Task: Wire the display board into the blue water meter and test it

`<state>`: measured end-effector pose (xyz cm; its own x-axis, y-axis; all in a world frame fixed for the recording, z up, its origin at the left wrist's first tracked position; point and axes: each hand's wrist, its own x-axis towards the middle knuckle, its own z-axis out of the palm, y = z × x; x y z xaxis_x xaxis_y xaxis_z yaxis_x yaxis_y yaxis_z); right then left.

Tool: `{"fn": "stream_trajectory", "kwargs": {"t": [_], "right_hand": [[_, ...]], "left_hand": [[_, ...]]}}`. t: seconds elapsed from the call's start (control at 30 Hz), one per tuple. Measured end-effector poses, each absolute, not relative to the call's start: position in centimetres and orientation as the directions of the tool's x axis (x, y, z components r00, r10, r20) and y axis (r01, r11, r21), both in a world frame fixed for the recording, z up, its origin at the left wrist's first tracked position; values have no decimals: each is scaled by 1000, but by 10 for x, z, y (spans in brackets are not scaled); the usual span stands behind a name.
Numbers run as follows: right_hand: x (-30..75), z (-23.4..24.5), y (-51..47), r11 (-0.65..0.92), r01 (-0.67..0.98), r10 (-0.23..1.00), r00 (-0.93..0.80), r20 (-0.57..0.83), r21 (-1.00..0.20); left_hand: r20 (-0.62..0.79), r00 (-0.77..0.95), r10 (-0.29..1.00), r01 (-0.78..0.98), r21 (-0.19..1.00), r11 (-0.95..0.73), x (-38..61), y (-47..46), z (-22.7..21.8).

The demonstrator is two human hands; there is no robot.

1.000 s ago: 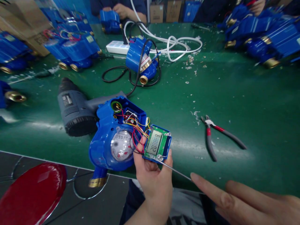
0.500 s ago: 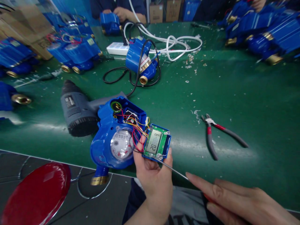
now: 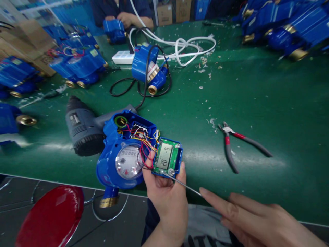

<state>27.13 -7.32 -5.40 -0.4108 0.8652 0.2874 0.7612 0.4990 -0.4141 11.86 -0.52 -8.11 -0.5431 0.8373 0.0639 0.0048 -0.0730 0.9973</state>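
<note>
My left hand is closed around a circuit board with a small LCD screen, set in a blue frame. Red, yellow and black wires run from the board into the open housing of a blue water meter lying just left of it. A screwdriver with a thin metal shaft is gripped in my right hand, index finger stretched along the shaft. Its tip touches the lower edge of the board; the handle is mostly hidden by the fingers.
A grey heat gun lies left of the meter. Pliers with red and grey handles lie to the right. Behind are another meter, a white power strip and more meters. Another person's hands work across the table.
The view has shifted slightly. Digits on the LCD have changed, with the middle ones now gone. Both hands keep their hold, the screwdriver tip still at the board's lower edge.
</note>
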Motion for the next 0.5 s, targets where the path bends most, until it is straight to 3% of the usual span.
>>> {"fn": "stream_trajectory", "kwargs": {"t": [0.07,0.13,0.3,0.5], "right_hand": [[273,-60,-74,528,798,844,-456,282,-289],[274,-62,-74,536,810,836,-470,282,-238],[268,-56,-71,494,791,868,-472,154,-360],[256,-51,-71,447,787,893,-418,164,-426]], "left_hand": [[51,-547,836,-33,996,-83,119,-5,-82],[45,-553,832,-46,995,-84,119,-5,-82],[59,-551,833,-2,997,-72,119,-5,-80],[5,-557,831,-59,997,-45,120,-7,-81]]}}
